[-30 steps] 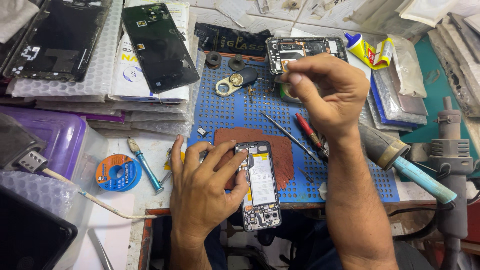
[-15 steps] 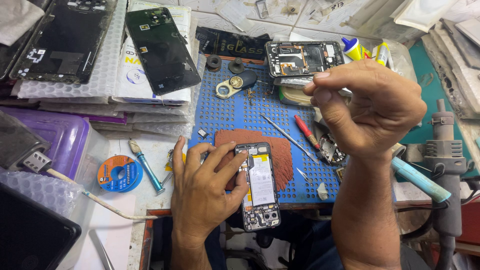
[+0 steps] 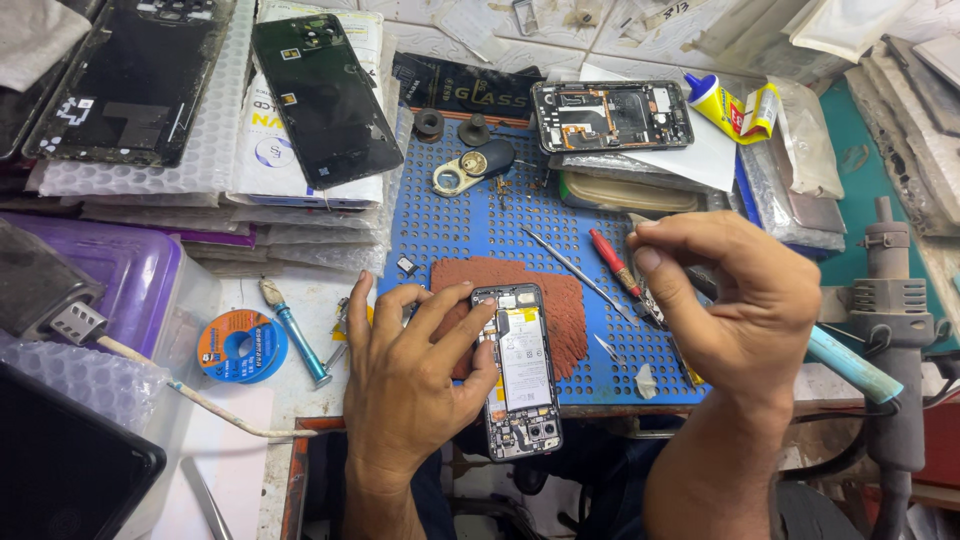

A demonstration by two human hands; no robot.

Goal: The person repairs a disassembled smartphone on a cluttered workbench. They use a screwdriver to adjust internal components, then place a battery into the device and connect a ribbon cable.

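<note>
one opened phone [image 3: 520,370], back cover off with its pale battery showing, is lying on a rust-red pad [image 3: 555,300] at the near edge of a blue perforated work mat [image 3: 480,215]. the left hand [image 3: 410,375] is resting on it, fingers spread and pressing along the phone's left side and top, steadying rather than gripping it. the right hand [image 3: 735,295] is hovering just to the right of the phone, thumb and forefinger pinched together on something too small to make out.

on the mat beside the right hand, one red-handled screwdriver [image 3: 608,255] and one thin metal probe [image 3: 570,270] are lying side by side. a second opened phone [image 3: 612,114] is sitting at the far edge of the mat on a stack of clear bags. one yellow glue tube [image 3: 728,104] with a blue cap is lying just right of it.

to the left, two black back covers are lying on bubble-wrap sleeves: a smaller glossy one [image 3: 325,98] and a larger one [image 3: 135,80] with white stickers. these sleeves are stacked on flat white packages bearing blue and yellow print. below them, a purple translucent plastic box [image 3: 120,290] is sitting with its contents unclear. one blue-and-orange solder spool [image 3: 240,345] is lying near the left hand, with a blue-handled tool [image 3: 295,335] beside it. one grey hot-air tool [image 3: 890,330] is standing at the far right.
</note>
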